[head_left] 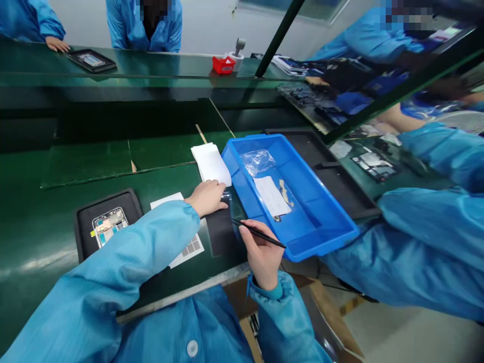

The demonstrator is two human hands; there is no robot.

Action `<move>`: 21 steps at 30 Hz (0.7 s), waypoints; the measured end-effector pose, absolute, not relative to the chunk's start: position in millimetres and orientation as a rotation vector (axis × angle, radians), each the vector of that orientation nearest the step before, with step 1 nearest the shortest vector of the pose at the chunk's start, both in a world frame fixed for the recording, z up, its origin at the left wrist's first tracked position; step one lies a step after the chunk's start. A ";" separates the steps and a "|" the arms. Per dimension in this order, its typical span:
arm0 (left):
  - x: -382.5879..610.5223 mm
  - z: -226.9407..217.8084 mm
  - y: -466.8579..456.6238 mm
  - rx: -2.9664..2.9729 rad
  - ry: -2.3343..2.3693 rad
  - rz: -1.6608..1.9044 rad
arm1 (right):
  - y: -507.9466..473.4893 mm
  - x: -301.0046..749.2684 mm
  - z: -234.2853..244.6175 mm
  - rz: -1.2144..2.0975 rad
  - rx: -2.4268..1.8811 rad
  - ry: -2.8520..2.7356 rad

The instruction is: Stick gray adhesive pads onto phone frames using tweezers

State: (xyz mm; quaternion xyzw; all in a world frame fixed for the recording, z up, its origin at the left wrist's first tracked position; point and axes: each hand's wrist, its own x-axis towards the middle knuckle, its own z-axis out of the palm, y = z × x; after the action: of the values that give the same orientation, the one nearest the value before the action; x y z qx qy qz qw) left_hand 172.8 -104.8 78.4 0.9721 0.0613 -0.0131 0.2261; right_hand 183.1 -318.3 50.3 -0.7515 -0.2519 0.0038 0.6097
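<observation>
Palm down near the middle of the frame, the left hand (207, 197) lies at the upper end of a dark film (223, 237) with clear margins, its fingers bent toward the right; whether it pinches the film or only presses on it, I cannot tell. Such a placing would keep a thin, light sheet from sliding. Just below and to the right, the right hand (260, 247) grips black tweezers (271, 239) between thumb and fingers, tips aimed left at the film's upper right part, a hold that suits fine work; whether the tips touch it is unclear.

The film lies flat on the green tabletop (34, 217), centre of the frame, beside a white sheet with grey squares (189, 252) partly covered by the left sleeve (151, 242). A stack of white paper (212, 161) sits just above the left hand. At centre left, a phone frame (109, 225) rests inside a black tray (83, 217), whose raised rim probably stops it slipping. Right of centre, a blue bin (321, 247) stands close to the right hand, apparently for easy reach, its walls containing a clear bag (259, 161) and a white paper slip (271, 195).
</observation>
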 end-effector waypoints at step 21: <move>124.7 102.3 -101.4 2.188 0.109 0.190 | -282.0 202.3 67.7 0.001 -1.432 -0.689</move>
State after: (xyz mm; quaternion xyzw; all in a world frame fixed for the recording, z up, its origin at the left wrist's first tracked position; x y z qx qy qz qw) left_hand 124.7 -101.4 102.3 0.8865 0.0441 0.0769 0.4542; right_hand 202.3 -282.0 67.7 -0.6429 -0.3096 0.0005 0.7006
